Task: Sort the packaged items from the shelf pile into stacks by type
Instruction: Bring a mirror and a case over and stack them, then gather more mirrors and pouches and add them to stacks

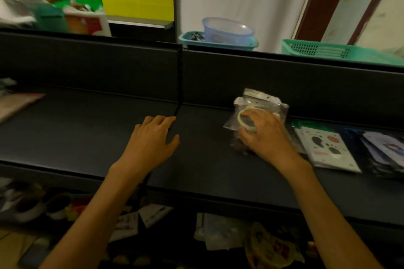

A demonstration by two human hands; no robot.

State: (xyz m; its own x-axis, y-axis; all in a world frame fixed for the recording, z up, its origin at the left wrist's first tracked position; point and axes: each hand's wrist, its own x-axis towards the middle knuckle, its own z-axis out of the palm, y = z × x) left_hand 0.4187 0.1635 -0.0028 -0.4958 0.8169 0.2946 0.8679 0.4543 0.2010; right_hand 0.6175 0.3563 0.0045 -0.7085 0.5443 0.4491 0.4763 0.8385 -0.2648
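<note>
A small stack of clear plastic bags [259,102] holding cream-coloured rings lies on the dark shelf [87,129], right of centre. My right hand [265,135] rests on top of that stack, fingers curled over a ring inside the top bag. My left hand [153,137] lies flat and empty on the shelf at the seam between two shelf sections, fingers apart. To the right of the bags sits a stack of flat white printed packets [325,148], and beyond it a stack of darker blue packets [384,150].
A flat pale packet [15,105] lies at the shelf's far left. Teal baskets [328,50] and a clear tub [227,30] stand behind the shelf's back wall. A lower shelf holds mixed packets [218,233]. Another person's sleeve [17,4] shows at top left.
</note>
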